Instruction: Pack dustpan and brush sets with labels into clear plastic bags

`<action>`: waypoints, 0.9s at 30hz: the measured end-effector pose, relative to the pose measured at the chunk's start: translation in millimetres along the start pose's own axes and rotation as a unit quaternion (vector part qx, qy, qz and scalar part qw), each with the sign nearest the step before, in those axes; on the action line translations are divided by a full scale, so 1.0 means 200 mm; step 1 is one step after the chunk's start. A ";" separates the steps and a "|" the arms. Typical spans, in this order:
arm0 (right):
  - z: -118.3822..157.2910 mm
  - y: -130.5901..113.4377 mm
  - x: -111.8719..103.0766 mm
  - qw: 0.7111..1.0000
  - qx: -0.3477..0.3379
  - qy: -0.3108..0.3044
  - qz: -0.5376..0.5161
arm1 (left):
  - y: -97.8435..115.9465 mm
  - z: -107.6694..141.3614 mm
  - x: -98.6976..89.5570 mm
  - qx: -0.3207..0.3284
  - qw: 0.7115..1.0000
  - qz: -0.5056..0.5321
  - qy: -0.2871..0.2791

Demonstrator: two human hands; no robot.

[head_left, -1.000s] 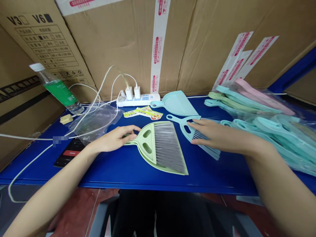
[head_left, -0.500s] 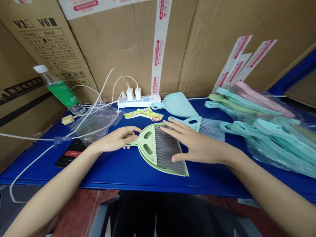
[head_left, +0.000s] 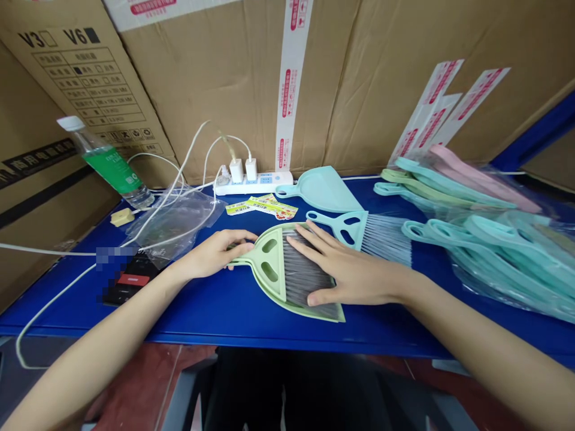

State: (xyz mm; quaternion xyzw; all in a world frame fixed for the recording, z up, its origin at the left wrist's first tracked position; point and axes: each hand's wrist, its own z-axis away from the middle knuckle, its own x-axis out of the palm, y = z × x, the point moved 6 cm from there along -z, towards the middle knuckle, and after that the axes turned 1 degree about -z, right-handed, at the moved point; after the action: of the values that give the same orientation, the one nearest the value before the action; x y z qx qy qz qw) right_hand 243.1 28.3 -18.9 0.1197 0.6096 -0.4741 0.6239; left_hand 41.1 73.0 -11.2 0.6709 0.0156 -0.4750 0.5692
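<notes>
A green hand brush [head_left: 272, 263] with grey bristles lies on top of a matching green dustpan [head_left: 309, 312], both flat at the front of the blue table. My left hand [head_left: 218, 252] is closed around their stacked handles, thumb on top. Fingers spread, my right hand [head_left: 345, 266] lies over the bristles and covers part of them. Just behind it, a light blue brush [head_left: 357, 230] and a light blue dustpan [head_left: 327, 188] rest on the table.
On the right lie plastic-wrapped blue sets [head_left: 498, 257] and a pink, green and blue pile [head_left: 462, 179]. A power strip [head_left: 269, 181] and cards [head_left: 263, 206] are at the back. A bottle [head_left: 114, 167], clear bag [head_left: 168, 224], cables and a phone [head_left: 130, 278] occupy the left.
My right hand has moved slightly left and down onto the grey bristles. My left hand keeps its hold on the handles.
</notes>
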 end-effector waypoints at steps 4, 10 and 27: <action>0.00 0.01 0.01 1.000 0.008 -0.009 -0.001 | 0.00 0.00 0.00 0.002 1.000 0.003 0.003; 0.00 0.00 0.01 1.000 -0.001 0.001 -0.008 | 0.00 0.00 0.00 -0.001 1.000 0.016 0.006; 0.00 0.00 0.03 1.000 -0.025 0.010 -0.001 | 0.00 0.00 0.00 -0.006 0.999 0.049 0.004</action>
State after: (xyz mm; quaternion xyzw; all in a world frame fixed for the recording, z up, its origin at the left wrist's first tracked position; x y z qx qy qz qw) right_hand 242.1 26.1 -24.6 0.1081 0.6274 -0.4582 0.6202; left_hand 40.3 72.4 -11.1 0.6696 -0.0119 -0.4439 0.5954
